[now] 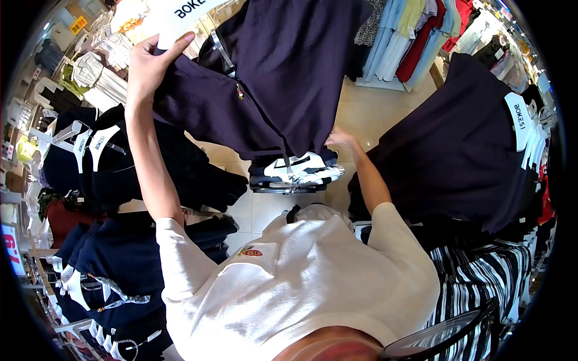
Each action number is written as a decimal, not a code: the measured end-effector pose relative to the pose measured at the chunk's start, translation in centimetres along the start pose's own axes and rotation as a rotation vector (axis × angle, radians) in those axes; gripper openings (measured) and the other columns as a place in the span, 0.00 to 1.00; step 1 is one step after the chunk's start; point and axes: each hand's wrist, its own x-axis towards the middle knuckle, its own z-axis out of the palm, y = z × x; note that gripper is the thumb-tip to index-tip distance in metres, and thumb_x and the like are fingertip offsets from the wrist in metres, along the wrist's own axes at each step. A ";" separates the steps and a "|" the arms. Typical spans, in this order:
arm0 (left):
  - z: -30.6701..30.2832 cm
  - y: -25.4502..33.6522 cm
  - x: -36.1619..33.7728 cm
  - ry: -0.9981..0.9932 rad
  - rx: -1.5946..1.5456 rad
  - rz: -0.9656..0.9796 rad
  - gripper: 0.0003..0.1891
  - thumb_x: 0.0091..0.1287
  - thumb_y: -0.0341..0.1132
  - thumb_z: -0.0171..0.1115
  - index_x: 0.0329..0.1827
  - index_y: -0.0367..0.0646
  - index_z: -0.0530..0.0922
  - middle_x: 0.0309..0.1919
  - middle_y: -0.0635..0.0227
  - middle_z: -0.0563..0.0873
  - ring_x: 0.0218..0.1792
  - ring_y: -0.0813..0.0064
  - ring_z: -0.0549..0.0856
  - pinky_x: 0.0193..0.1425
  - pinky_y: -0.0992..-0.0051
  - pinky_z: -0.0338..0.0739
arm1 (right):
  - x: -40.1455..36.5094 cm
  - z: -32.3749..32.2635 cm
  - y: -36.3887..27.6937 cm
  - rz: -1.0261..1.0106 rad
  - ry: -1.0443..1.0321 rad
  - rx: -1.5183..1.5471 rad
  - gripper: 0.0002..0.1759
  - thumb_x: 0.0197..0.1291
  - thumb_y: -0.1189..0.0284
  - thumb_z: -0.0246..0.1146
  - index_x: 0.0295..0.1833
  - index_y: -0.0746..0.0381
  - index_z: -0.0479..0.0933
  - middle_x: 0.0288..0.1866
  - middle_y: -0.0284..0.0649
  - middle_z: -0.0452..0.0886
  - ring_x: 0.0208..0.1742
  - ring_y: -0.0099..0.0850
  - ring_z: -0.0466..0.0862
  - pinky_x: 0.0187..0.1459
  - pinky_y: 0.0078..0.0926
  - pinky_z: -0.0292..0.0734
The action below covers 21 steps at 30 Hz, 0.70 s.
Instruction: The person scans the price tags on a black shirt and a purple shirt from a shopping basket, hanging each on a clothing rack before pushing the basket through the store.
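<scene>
A dark purple garment [295, 66] is spread out in front of me on a white hanger [180, 18] marked "BOKE", the rest of the word cut off. My left hand [153, 63] is closed at the hanger's end, with the thumb on top and the purple cloth just below it. At the garment's lower right edge, my right hand [342, 138] pinches the cloth; some fingertips are hidden. A thin strap with a small tag [239, 91] hangs on the garment's front. Beneath its lower edge sits a pile of black and white folded clothes [295, 171].
Racks of black clothes [162, 162] on white hangers stand close on my left. To the right hang another dark purple garment [451, 144] and striped black-and-white clothes [481, 283]. Light blue and red clothes [397, 42] hang farther back, above a tiled floor [367, 114].
</scene>
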 end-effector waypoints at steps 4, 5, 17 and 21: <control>-1.0 0.2 0.1 0.068 0.008 -0.006 0.15 0.58 0.39 0.72 0.37 0.33 0.84 0.24 0.75 0.82 0.24 0.89 0.76 0.30 0.86 0.70 | 1.4 1.5 0.5 -0.068 -0.115 -0.027 0.39 0.53 0.86 0.63 0.70 0.65 0.54 0.62 0.50 0.71 0.54 0.40 0.81 0.56 0.36 0.79; -1.2 0.2 0.2 0.069 0.005 -0.002 0.15 0.58 0.39 0.72 0.37 0.33 0.84 0.24 0.75 0.82 0.24 0.89 0.76 0.31 0.87 0.70 | 2.2 1.1 0.7 0.009 -0.291 0.037 0.41 0.52 0.84 0.65 0.70 0.64 0.53 0.63 0.49 0.71 0.56 0.41 0.79 0.58 0.38 0.78; -3.9 0.2 -0.9 -0.086 0.086 0.040 0.15 0.57 0.38 0.72 0.38 0.34 0.84 0.28 0.74 0.84 0.29 0.89 0.77 0.37 0.86 0.70 | 5.5 -2.2 -0.4 -0.216 -0.076 -0.556 0.49 0.47 0.66 0.74 0.72 0.60 0.55 0.69 0.46 0.66 0.66 0.38 0.70 0.63 0.35 0.69; -3.9 0.7 -1.5 -0.146 0.144 -0.010 0.15 0.56 0.39 0.72 0.37 0.34 0.84 0.27 0.74 0.84 0.29 0.88 0.77 0.37 0.85 0.71 | 5.0 -1.7 -2.8 -0.193 -0.040 -0.658 0.48 0.49 0.66 0.73 0.72 0.60 0.55 0.69 0.46 0.66 0.66 0.38 0.70 0.63 0.34 0.68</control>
